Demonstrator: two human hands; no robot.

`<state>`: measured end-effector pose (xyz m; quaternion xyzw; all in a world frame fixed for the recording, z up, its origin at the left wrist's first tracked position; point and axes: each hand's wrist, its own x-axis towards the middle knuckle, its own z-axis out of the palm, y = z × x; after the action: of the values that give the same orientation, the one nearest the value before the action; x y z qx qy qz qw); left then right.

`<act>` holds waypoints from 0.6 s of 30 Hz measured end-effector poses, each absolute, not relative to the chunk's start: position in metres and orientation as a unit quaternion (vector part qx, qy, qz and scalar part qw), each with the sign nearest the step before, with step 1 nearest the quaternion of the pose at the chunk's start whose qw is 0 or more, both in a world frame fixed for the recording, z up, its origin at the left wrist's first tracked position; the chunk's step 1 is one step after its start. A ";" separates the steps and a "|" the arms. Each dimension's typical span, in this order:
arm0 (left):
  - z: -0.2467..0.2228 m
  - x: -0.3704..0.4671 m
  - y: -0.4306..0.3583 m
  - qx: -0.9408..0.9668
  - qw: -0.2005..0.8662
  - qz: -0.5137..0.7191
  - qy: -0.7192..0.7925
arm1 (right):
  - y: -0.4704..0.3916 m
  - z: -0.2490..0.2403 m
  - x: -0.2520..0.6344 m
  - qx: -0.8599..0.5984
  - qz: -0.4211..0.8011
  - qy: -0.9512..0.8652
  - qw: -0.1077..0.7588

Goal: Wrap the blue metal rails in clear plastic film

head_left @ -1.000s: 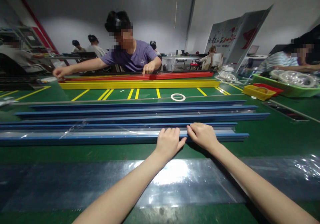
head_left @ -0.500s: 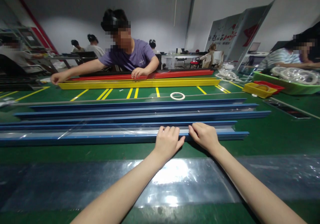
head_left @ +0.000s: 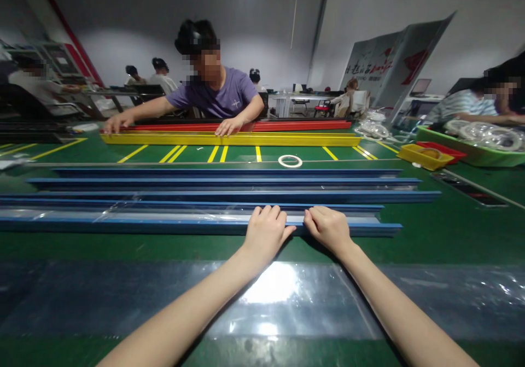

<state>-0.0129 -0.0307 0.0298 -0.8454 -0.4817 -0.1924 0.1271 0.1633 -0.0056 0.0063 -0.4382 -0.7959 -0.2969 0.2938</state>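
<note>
Item: blue channel (head_left: pixel 123 228), the nearest of several, recorded on the green tabletop (head_left: pixel 172 248), toward its near edge. Open side up; long axis laid left to right, roughly parallel to the tabletop's near edge. One end was pointed at the right edge; the other was cut off by the view.

Handling: the near rim was covered by both hands, set close together but apart, near the right end. The grip of the left hand (head_left: pixel 266 233) was narrow, fingers curled inside the rim, thumb stretched outward. The grip of the right hand (head_left: pixel 327 227) was likewise curled over the rim. Whether anything further was pinched beneath could not be told.

Stage: judged to be in progress. Glossy film (head_left: pixel 205 214) was seen along the trough, apparently already laid in; its fastening could not be confirmed. What was left could not be determined.

Adjacent: a broad clear sheet (head_left: pixel 135 301), laid flat nearer the near edge; a white ring (head_left: pixel 290 161), beyond the blue group; a yellow channel (head_left: pixel 287 138), touched by a co-worker (head_left: pixel 235 91) toward the far edge.
</note>
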 end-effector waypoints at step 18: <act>0.030 -0.071 -0.030 -0.845 0.056 -0.207 -0.490 | -0.009 0.007 0.164 -0.436 -0.295 -0.788 0.318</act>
<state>-0.0708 -0.0300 0.0297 -0.8448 -0.4901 -0.2073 0.0558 0.1636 -0.0090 0.0067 -0.4363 -0.7883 -0.2952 0.3180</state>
